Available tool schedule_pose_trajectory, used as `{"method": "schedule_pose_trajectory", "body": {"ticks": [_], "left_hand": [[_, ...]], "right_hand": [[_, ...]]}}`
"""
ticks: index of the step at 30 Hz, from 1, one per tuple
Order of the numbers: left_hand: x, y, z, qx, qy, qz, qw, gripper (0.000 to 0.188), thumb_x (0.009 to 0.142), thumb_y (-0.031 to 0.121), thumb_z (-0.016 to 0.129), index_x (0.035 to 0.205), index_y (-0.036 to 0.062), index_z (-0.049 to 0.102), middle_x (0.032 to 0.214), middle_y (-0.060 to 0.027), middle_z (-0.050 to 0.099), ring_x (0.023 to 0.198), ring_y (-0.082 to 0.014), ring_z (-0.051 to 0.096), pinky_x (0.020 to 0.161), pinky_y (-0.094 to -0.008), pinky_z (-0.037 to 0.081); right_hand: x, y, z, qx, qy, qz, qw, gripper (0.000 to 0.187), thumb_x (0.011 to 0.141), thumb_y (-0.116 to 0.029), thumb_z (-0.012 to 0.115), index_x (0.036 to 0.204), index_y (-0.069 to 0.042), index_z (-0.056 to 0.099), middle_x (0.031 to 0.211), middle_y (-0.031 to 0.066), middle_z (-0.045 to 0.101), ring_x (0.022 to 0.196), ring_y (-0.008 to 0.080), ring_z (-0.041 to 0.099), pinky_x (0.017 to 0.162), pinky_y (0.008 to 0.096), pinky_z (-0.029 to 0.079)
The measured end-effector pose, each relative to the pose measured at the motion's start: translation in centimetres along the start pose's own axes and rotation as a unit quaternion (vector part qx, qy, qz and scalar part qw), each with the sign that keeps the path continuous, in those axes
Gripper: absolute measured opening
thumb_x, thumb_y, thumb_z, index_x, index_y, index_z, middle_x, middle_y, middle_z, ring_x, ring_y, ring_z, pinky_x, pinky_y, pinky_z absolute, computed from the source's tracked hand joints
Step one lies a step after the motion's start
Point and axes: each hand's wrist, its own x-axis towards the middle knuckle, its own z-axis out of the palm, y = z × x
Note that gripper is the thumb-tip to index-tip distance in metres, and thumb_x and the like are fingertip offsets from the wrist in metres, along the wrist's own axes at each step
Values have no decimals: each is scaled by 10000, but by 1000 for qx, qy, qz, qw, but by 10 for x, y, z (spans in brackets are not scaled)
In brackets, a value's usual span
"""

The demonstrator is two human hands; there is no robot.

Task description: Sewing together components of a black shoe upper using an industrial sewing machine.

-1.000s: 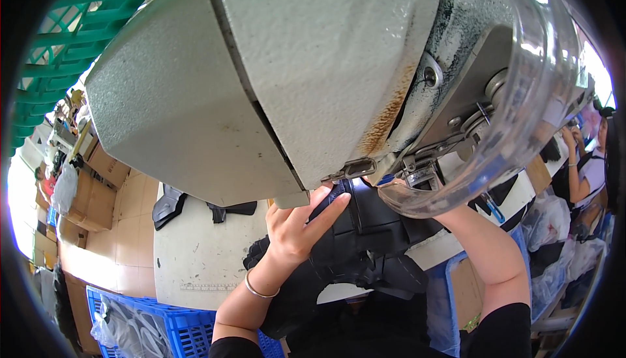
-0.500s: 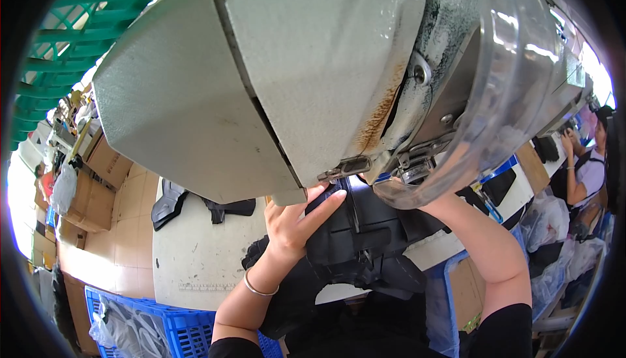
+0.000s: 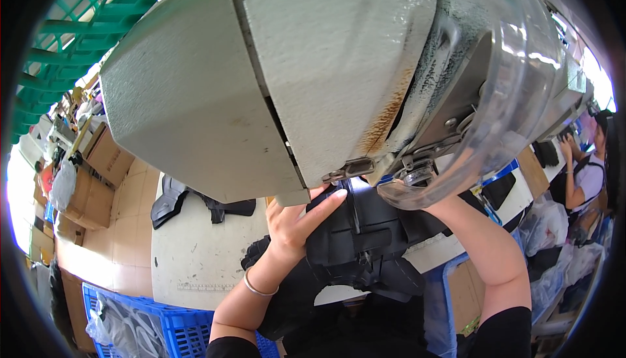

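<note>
A large pale grey sewing machine head (image 3: pixel 339 64) fills the upper middle and hides much of what lies under it. Below it, a black fabric piece (image 3: pixel 349 234) with seams and straps spreads over the table edge toward my lap. My left hand (image 3: pixel 290 224) rests at the left side of this piece, thumb stretched out and the other fingers partly behind the machine's lower edge. From the right, my right forearm (image 3: pixel 479 234) reaches under the machine; the hand itself is hidden behind the head and its curved clear guard (image 3: pixel 417 198).
Black cut pieces (image 3: pixel 173 205) lie on the white table (image 3: pixel 195 253) at left. A blue crate (image 3: pixel 186 328) stands below, and a blue-rimmed bin (image 3: pixel 450 306) at lower right. Cartons (image 3: pixel 98 192) line the left. A person (image 3: pixel 583 175) works at far right. Green plastic lattice (image 3: pixel 78 32) hangs upper left.
The machine head appears shifted slightly to the right in view. Both my arms and the black fabric piece stay almost where they were.
</note>
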Motion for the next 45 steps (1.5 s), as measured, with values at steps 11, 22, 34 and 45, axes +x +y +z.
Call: {"method": "schedule_pose_trajectory", "body": {"ticks": [11,22,34,45], "left_hand": [[1,-1,3,-2,13,2,1000,380,626,104,702,994,164,774,892,-73,678,808,-224,643,693,-311,497],[0,-4,3,-3,13,6,1000,400,631,101,688,1015,176,770,900,-77,681,791,-220,641,674,-306,499],[2,-3,0,-29,-5,-13,999,427,616,82,635,1015,160,766,940,-100,682,820,-238,651,695,-310,515],[1,6,-2,-21,-15,-31,999,428,609,77,651,1015,145,765,987,-102,674,895,-255,657,738,-334,531]], "right_hand": [[-1,14,3,-71,-85,69,991,267,790,-269,582,679,-35,650,640,189,620,624,356,636,568,443,475],[5,7,-3,-143,-152,66,976,254,781,-290,586,701,-62,667,687,177,653,662,361,656,597,451,495],[35,-28,-32,-49,-435,358,825,523,1026,-370,364,1422,-28,352,1434,138,424,1317,212,426,1161,338,294],[26,-41,-37,-19,-126,202,971,340,887,-361,609,1071,-78,648,1015,118,674,955,276,630,827,393,481]]}}
